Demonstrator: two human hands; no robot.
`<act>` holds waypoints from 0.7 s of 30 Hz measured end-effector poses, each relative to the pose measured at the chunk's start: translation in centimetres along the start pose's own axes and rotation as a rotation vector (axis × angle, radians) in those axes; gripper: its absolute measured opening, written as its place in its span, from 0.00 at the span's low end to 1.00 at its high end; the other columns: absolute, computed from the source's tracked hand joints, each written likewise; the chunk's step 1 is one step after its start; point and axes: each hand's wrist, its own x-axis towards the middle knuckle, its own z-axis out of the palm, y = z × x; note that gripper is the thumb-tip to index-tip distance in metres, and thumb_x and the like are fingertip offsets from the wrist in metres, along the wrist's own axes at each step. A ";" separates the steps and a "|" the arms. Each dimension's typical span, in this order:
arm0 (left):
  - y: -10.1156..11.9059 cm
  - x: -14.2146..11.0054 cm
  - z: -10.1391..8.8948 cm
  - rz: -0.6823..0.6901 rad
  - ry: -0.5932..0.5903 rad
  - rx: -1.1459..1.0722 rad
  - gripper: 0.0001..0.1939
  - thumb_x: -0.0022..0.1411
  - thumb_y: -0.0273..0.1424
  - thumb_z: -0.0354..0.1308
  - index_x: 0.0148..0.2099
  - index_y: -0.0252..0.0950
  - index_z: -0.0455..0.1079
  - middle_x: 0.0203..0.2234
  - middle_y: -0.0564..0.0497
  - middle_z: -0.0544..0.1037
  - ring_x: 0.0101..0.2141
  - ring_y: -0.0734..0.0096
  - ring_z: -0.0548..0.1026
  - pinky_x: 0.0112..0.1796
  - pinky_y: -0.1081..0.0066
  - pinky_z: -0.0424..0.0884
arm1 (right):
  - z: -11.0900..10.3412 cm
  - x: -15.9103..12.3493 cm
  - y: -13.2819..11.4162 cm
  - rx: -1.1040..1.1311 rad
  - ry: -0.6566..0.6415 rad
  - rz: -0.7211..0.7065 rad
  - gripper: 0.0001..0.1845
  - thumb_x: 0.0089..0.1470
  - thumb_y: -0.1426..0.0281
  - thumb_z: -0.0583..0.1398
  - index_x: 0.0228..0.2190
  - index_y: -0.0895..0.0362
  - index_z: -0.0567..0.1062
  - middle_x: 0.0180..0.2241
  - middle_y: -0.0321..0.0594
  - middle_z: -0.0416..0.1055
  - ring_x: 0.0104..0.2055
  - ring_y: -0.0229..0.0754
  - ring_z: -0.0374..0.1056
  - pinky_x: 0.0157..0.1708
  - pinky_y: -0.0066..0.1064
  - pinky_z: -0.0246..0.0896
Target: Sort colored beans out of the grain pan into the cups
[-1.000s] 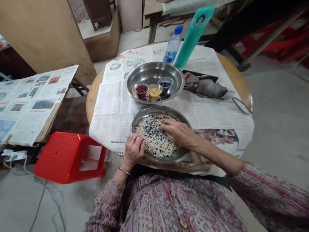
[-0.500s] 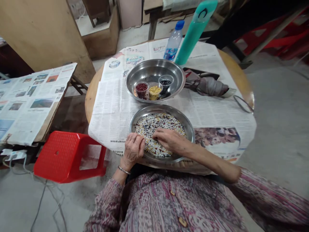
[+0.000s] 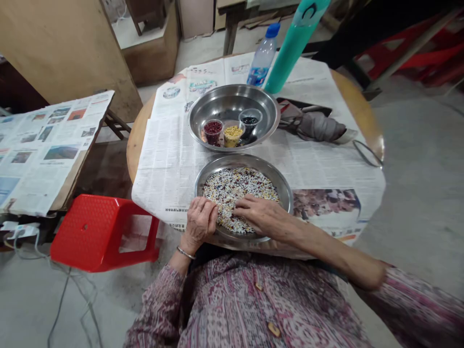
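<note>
In front of me is a shallow steel basin (image 3: 286,193) with a layer of white rice grains (image 3: 237,186) mixed with dark, red and yellow beans. My left hand (image 3: 199,218) rests at the basin's left front rim, its fingers curled and pressed together; what they hold, if anything, is hidden. Over the grains, my right hand (image 3: 259,215) has bent fingers with the tips down at the mix, and anything between them is too small to make out. Just behind, a second steel basin (image 3: 232,96) contains clear cups of red beans (image 3: 213,128), yellow beans (image 3: 232,133) and black beans (image 3: 249,120).
Newspaper (image 3: 163,169) covers the round table. A water bottle (image 3: 261,58) and a tall green bottle (image 3: 295,48) stand behind the basins. A folded grey umbrella (image 3: 319,126) lies to the right. A red stool (image 3: 87,232) and a newspaper-covered table (image 3: 47,154) are on the left.
My right hand has shifted slightly right over the grains, and its forearm is lower in the view. My left hand stays at the rim. The view has tilted a little.
</note>
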 end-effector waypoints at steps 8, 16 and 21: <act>-0.2 -0.1 0.2 0.008 0.007 -0.003 0.10 0.73 0.28 0.47 0.40 0.37 0.68 0.33 0.47 0.75 0.38 0.63 0.74 0.45 0.60 0.71 | 0.5 4.6 1.9 -0.172 0.217 0.189 0.18 0.65 0.68 0.55 0.53 0.58 0.74 0.59 0.55 0.67 0.61 0.59 0.60 0.55 0.52 0.61; -0.3 -0.1 0.1 0.000 0.009 0.000 0.10 0.74 0.28 0.47 0.40 0.36 0.68 0.33 0.47 0.75 0.39 0.63 0.73 0.45 0.61 0.71 | 1.9 4.8 1.0 0.021 0.151 0.050 0.14 0.61 0.78 0.55 0.43 0.56 0.77 0.40 0.46 0.73 0.43 0.47 0.65 0.43 0.38 0.64; -0.1 0.1 0.0 0.017 0.028 -0.002 0.10 0.74 0.28 0.47 0.39 0.37 0.68 0.33 0.48 0.74 0.38 0.64 0.73 0.44 0.63 0.70 | 0.2 4.6 2.4 -0.092 0.151 0.096 0.19 0.59 0.82 0.53 0.46 0.57 0.77 0.45 0.49 0.73 0.48 0.49 0.64 0.45 0.37 0.62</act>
